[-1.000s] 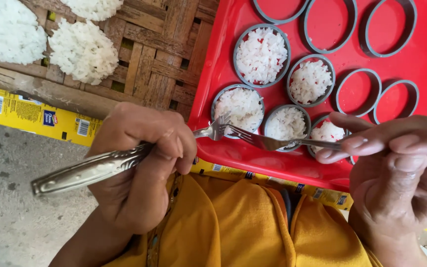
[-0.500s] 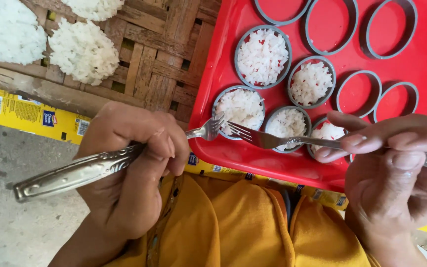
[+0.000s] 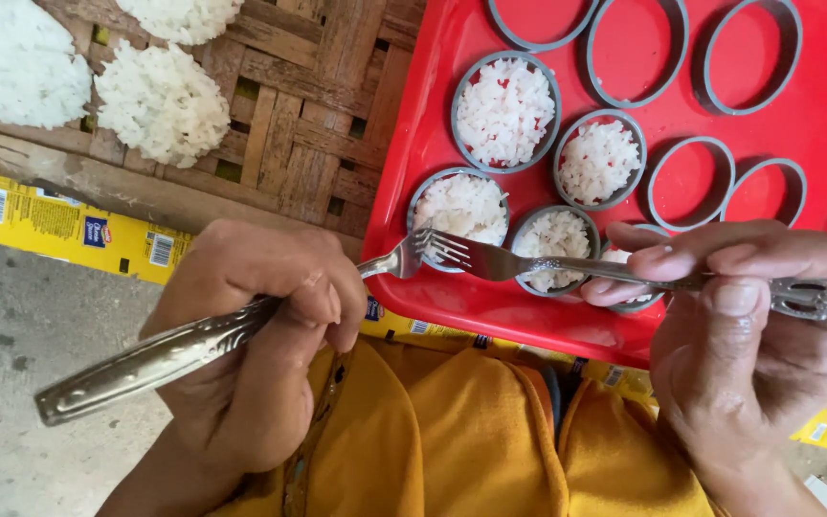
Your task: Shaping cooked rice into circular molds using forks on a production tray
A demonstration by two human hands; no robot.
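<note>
Two forks: held tine to tine above the red tray's (image 3: 815,115) near-left corner, over the rice ring there.
Left hand (image 3: 260,335): fist wrapped round the patterned handle of the left fork (image 3: 193,340); the handle end juts out past the tray toward the concrete floor (image 3: 31,316), and the tines reach just over the tray's near edge.
Right hand (image 3: 748,325): thumb and fingers pinched on the ornate handle of the right fork (image 3: 528,263), which lies nearly level along the near edge, tines pointing left.
Filled rings: five grey rings packed with white rice (image 3: 506,108), clustered in the near-left part of the tray; the fifth is partly hidden by the right fingers.
Unfilled rings (image 3: 686,182): grey hoops showing bare red floor, toward the far and right edges.
Woven bamboo mat (image 3: 308,124): left of the tray, carrying rice mounds (image 3: 160,101) near its far-left corner; bare slats lie between mounds and tray.
Near edge: tray overhangs an orange garment (image 3: 471,440).
</note>
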